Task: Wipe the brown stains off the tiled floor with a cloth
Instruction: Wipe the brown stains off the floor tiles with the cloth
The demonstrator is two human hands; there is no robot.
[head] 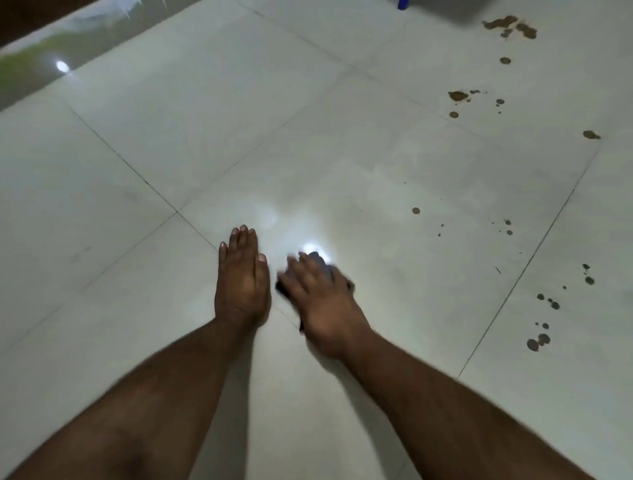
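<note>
My right hand (320,296) presses flat on a dark cloth (322,262) on the pale tiled floor (137,308); only the cloth's edges show around the fingers and palm, and the hand is blurred. My left hand (241,274) lies flat on the tile just to the left, fingers together, holding nothing. Brown stains run along the right side: a large patch (510,25) at the far top right, blotches (459,96) below it, a single spot (416,210) nearer me, and scattered drops (539,341) at the right edge.
A damp, smeared area (394,164) shows on the tile beyond my hands. A blue object (403,4) and a grey shape sit at the top edge. A dark wall base (30,31) borders the floor at top left. Light glare reflects near the cloth.
</note>
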